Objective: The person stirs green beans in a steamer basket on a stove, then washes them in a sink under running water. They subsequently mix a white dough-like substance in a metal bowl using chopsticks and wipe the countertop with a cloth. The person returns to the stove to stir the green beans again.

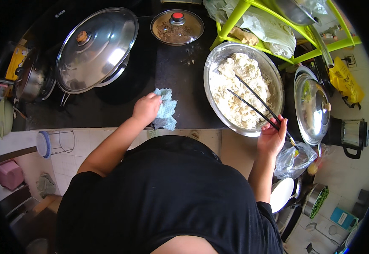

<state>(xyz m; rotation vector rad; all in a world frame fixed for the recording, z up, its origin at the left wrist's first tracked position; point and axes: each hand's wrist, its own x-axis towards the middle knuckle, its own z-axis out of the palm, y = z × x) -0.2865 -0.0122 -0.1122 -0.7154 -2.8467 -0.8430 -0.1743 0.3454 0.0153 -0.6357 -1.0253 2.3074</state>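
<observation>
My left hand (pixel 147 109) is closed on a light blue cloth (pixel 166 104), which rests crumpled on the dark counter (pixel 179 80) near its front edge. My right hand (pixel 273 135) grips a pair of black chopsticks (pixel 254 106) by their upper ends. Their tips reach into lumpy, floury dough (pixel 243 78) inside a large metal bowl (pixel 210 91). The bowl stands at the right of the counter, with my right hand over its near right rim.
A large lidded wok (pixel 100 51) is at the left, beside a pot (pixel 34 80). Behind, a glass-lidded bowl (pixel 177 29) sits on the counter. A green rack (pixel 235 19) rises behind the metal bowl. Another lidded pan (pixel 312 110) and a blender (pixel 349 134) stand right.
</observation>
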